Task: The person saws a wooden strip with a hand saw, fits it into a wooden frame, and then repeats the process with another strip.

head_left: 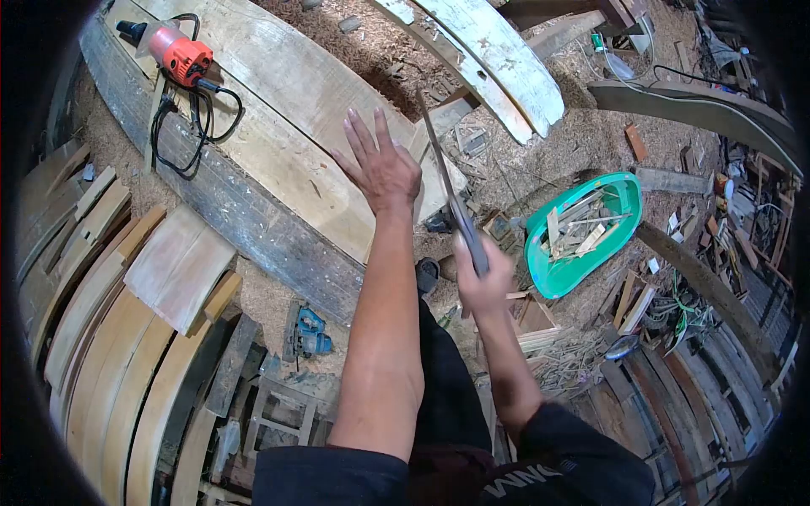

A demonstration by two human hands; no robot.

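Note:
My left hand (386, 171) lies with its fingers spread on a pale wooden board (287, 76), close to the board's near end. In my right hand (487, 274) is the grey handle of a handsaw (447, 181). Its long, dark blade shows almost edge-on and points away from me, overlapping the end of the board in this view. A second pale plank (278, 173) lies alongside the board, with a narrow dark gap between them. Both rest on a weathered grey beam (253, 215).
An orange-red power tool (181, 59) with a coiled black cord sits on the planks. A blue power tool (310, 333) stands on the sawdust floor. A green tub (553, 282) holds wood scraps. Curved timbers (126, 354) are stacked at left; white-painted planks (498, 59) lie ahead.

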